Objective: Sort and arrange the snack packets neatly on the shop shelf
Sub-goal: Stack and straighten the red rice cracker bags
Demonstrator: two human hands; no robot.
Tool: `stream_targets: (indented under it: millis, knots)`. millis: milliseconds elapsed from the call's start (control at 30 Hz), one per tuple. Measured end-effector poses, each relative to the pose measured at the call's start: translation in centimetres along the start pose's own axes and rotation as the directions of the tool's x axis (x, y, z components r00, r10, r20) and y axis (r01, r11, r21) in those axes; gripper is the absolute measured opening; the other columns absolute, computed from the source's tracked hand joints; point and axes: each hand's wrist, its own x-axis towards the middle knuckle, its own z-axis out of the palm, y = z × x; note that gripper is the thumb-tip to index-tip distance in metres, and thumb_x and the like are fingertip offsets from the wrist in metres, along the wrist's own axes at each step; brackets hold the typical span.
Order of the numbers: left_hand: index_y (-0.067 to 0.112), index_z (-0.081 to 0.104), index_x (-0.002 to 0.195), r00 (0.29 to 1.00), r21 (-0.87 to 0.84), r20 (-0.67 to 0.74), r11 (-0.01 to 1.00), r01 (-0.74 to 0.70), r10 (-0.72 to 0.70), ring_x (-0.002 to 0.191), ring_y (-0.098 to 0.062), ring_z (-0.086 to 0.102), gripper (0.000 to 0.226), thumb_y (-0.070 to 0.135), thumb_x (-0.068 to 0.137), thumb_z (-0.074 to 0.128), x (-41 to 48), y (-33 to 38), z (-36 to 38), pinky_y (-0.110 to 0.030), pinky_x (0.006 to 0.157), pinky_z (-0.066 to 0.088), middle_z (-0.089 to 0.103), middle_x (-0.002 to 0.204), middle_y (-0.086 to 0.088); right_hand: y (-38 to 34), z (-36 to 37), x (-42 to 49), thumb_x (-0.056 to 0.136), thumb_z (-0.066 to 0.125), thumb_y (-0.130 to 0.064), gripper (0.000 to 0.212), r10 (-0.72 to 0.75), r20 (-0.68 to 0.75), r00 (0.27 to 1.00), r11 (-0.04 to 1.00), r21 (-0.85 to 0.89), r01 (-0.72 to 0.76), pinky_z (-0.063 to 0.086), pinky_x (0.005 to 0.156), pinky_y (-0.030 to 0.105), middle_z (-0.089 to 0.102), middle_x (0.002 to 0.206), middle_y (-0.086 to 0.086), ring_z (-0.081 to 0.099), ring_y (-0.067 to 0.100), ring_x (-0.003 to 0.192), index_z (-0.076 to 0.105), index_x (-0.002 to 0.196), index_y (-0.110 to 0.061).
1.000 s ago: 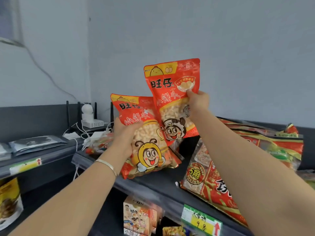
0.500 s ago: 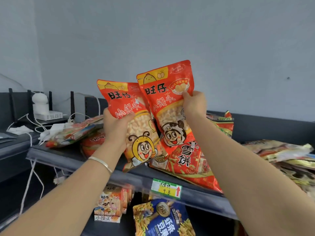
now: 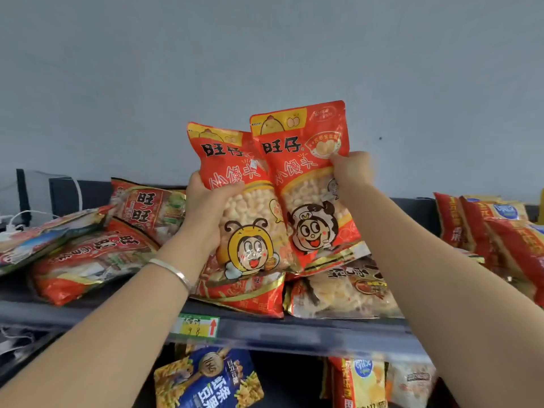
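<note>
Gripping one glossy red plastic snack packet with a bee cartoon (image 3: 232, 160), the left hand (image 3: 206, 213) curls its fingers round the packet's left edge at the centre of the head view. One thin silver bangle (image 3: 173, 272) sits on its wrist. At 2 o'clock from it, the right hand (image 3: 351, 169) pinches the right edge of a second red plastic packet with a capped cartoon face (image 3: 306, 172), which overlaps the first. Both are held upright over the dark grey metal shelf (image 3: 294, 334). Two flat packets lie under them, three lie piled at 9 o'clock, and at least three red-and-yellow ones stand at 3 o'clock. One green-and-yellow price label (image 3: 195, 326) is at 6 o'clock, with one blue packet (image 3: 209, 378) below it.
</note>
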Motion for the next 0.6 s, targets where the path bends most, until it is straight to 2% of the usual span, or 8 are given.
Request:
stream_targets:
  millis: [233,433,600]
  knots:
    - [0.016,0.052,0.116,0.997,-0.036,0.071,0.999,0.024,-0.022,0.093,-0.023,0.068,0.053,0.007,0.071,0.077,-4.6,-1.0,10.3,-0.04,0.08,0.056,0.067,0.104,-0.004,1.6,-11.6,2.7,0.093,0.056,-0.024,0.039,-0.005,-0.088,0.996,0.999,-0.034,0.002,0.031,0.045,0.023,0.046,0.058,-0.004,0.043,0.012,0.048,0.039,0.059,-0.019]
    - [0.018,0.052,0.117,0.988,-0.063,0.149,0.997,0.051,-0.041,0.093,-0.021,0.067,0.053,0.009,0.071,0.077,-8.2,-2.4,18.8,-0.04,0.081,0.055,0.067,0.104,-0.002,3.7,-20.9,5.0,0.094,0.054,-0.029,0.038,-0.032,-0.206,0.978,0.996,-0.082,0.015,0.038,0.052,0.026,0.052,0.062,-0.002,0.048,0.015,0.053,0.043,0.06,-0.019]
    - [0.019,0.049,0.12,0.968,-0.088,0.246,0.994,0.068,-0.044,0.094,-0.02,0.066,0.054,0.01,0.073,0.076,-10.0,-3.5,24.4,-0.036,0.078,0.054,0.065,0.106,-0.001,5.3,-27.4,5.8,0.097,0.05,-0.03,0.039,-0.025,-0.31,0.95,0.994,-0.105,-0.008,0.031,0.046,0.023,0.048,0.061,-0.004,0.043,0.013,0.05,0.039,0.061,-0.021]
